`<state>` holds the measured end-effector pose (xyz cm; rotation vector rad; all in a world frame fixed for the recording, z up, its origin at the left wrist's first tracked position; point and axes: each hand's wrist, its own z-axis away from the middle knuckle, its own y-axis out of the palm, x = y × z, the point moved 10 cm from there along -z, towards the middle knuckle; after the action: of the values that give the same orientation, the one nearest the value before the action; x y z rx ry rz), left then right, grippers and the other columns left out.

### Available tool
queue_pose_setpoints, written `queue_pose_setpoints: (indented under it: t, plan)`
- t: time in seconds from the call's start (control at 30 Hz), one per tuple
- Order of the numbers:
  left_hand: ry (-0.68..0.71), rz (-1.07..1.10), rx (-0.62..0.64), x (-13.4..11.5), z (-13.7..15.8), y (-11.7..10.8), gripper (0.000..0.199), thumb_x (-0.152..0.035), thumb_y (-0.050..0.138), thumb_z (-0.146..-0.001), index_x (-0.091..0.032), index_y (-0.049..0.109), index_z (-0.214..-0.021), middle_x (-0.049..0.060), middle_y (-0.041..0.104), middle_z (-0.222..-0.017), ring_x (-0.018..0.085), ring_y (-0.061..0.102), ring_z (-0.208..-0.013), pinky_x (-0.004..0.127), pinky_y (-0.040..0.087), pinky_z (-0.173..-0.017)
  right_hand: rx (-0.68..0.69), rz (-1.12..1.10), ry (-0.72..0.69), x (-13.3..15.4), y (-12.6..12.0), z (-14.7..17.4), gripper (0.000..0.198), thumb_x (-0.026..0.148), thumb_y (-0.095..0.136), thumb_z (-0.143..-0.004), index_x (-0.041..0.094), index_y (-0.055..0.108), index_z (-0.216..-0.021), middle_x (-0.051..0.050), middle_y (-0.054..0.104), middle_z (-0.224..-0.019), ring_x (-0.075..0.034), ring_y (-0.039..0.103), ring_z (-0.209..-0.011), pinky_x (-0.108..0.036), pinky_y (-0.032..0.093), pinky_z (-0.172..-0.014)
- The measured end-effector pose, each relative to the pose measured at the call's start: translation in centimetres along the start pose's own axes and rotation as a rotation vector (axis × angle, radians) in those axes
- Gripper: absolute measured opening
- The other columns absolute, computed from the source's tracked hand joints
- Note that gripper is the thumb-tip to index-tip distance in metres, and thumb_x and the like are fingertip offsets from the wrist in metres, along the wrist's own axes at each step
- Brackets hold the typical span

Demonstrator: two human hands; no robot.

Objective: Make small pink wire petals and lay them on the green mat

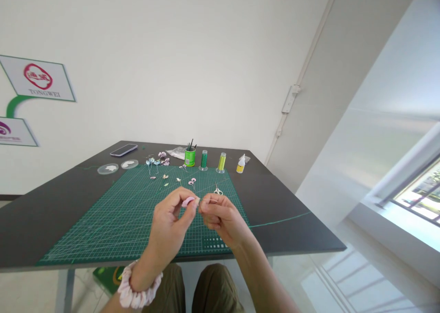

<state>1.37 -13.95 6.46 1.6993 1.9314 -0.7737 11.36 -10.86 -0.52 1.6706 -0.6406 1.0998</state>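
Over the front of the green cutting mat (127, 216), my left hand (172, 216) pinches a small pink petal (188, 201) between thumb and fingertips. Close against it, my right hand (220, 214) is closed on a thin pale wire (211, 200), whose end shows above the fingers. The fingertips of both hands nearly meet, and they hide where the wire and petal come together. Just beyond my right hand lie small white-handled scissors (218, 191). Several small flower pieces, among them a pink pair (192, 181), are spread on the mat past my left hand.
Along the back stand a green can of tools (190, 156), a dark green thread spool (204, 160), a yellow-green spool (222, 162) and a glue bottle (241, 164). At left are two shallow dishes (107, 169) and a phone (124, 150). A green thread (282, 220) crosses the table's right side.
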Motion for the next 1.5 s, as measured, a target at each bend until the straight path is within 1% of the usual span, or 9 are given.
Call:
queue_pose_setpoints:
  t: [0.2,0.37,0.53,0.63,0.8,0.97,1.13,1.27,1.5]
  plan:
    - [0.083,-0.139,-0.039,-0.2,0.0,-0.1,0.017,-0.011,0.054,-0.085,-0.018,0.055,-0.07,-0.004,0.057,-0.066,0.008,0.053,-0.06,0.016,0.044,-0.058,-0.125,0.119,-0.164,0.9,0.2,1.6,0.021,0.03,0.069,-0.07,0.017,0.056,-0.059,0.01,0.029,-0.045,-0.005,0.017,-0.043,-0.023,0.013,-0.042]
    - [0.156,-0.243,-0.034,-0.6,0.2,0.3,0.017,-0.009,0.053,-0.086,-0.018,0.053,-0.071,-0.003,0.057,-0.068,0.009,0.055,-0.064,0.018,0.045,-0.062,-0.277,0.594,-0.444,3.8,0.8,3.7,0.023,0.026,0.057,-0.082,0.018,0.051,-0.061,0.006,0.037,-0.053,-0.007,0.029,-0.048,-0.022,0.022,-0.045]
    - [0.253,-0.275,-0.009,-1.9,0.5,0.4,0.018,-0.005,0.053,-0.086,-0.017,0.052,-0.073,-0.002,0.057,-0.07,0.007,0.055,-0.065,0.016,0.044,-0.064,-0.368,1.158,-0.774,6.4,3.7,6.2,0.022,0.012,0.048,-0.089,0.016,0.054,-0.068,0.003,0.046,-0.056,-0.008,0.04,-0.05,-0.022,0.028,-0.05]
    - [0.258,-0.276,0.013,-2.0,0.5,0.4,0.019,-0.005,0.054,-0.087,-0.017,0.052,-0.073,-0.002,0.057,-0.07,0.007,0.055,-0.065,0.016,0.044,-0.063,-0.359,1.334,-0.853,7.7,5.1,6.7,0.027,0.011,0.047,-0.091,0.015,0.053,-0.064,0.0,0.051,-0.058,-0.01,0.046,-0.053,-0.023,0.03,-0.053]
    - [0.244,-0.261,0.056,-1.8,0.4,0.3,0.018,-0.005,0.054,-0.086,-0.017,0.054,-0.073,-0.002,0.057,-0.068,0.008,0.055,-0.063,0.016,0.043,-0.06,-0.311,1.443,-0.757,9.5,5.4,5.6,0.026,0.013,0.049,-0.09,0.015,0.054,-0.065,0.001,0.053,-0.059,-0.01,0.044,-0.054,-0.024,0.028,-0.054]
    - [0.189,-0.214,0.108,-1.3,0.4,0.4,0.018,-0.006,0.053,-0.086,-0.017,0.056,-0.072,-0.001,0.06,-0.069,0.009,0.056,-0.064,0.017,0.044,-0.061,-0.143,1.34,-0.606,10.0,4.7,3.5,0.021,0.012,0.053,-0.086,0.017,0.055,-0.066,0.007,0.039,-0.053,-0.008,0.033,-0.05,-0.024,0.024,-0.051]
    - [0.127,-0.129,0.12,-1.1,0.1,0.1,0.018,-0.008,0.053,-0.086,-0.017,0.058,-0.071,-0.002,0.06,-0.067,0.009,0.056,-0.061,0.017,0.043,-0.058,0.009,1.012,-0.341,8.7,2.5,0.9,0.021,0.025,0.055,-0.084,0.018,0.052,-0.065,0.007,0.037,-0.054,-0.008,0.03,-0.051,-0.024,0.024,-0.049]
    - [0.087,-0.069,0.128,-0.8,0.2,0.0,0.017,-0.01,0.055,-0.085,-0.017,0.059,-0.07,-0.002,0.059,-0.067,0.009,0.055,-0.06,0.017,0.042,-0.056,0.117,0.728,-0.232,6.7,1.7,-0.4,0.026,0.036,0.065,-0.077,0.017,0.055,-0.063,0.006,0.04,-0.054,-0.009,0.031,-0.052,-0.024,0.023,-0.049]
    - [0.011,0.025,0.071,0.2,0.2,-0.1,0.016,-0.012,0.054,-0.085,-0.018,0.058,-0.07,-0.002,0.059,-0.069,0.009,0.054,-0.061,0.016,0.043,-0.055,0.095,0.272,-0.068,1.9,0.2,-0.9,0.03,0.039,0.075,-0.07,0.017,0.056,-0.062,0.009,0.035,-0.047,-0.005,0.02,-0.043,-0.023,0.013,-0.043]
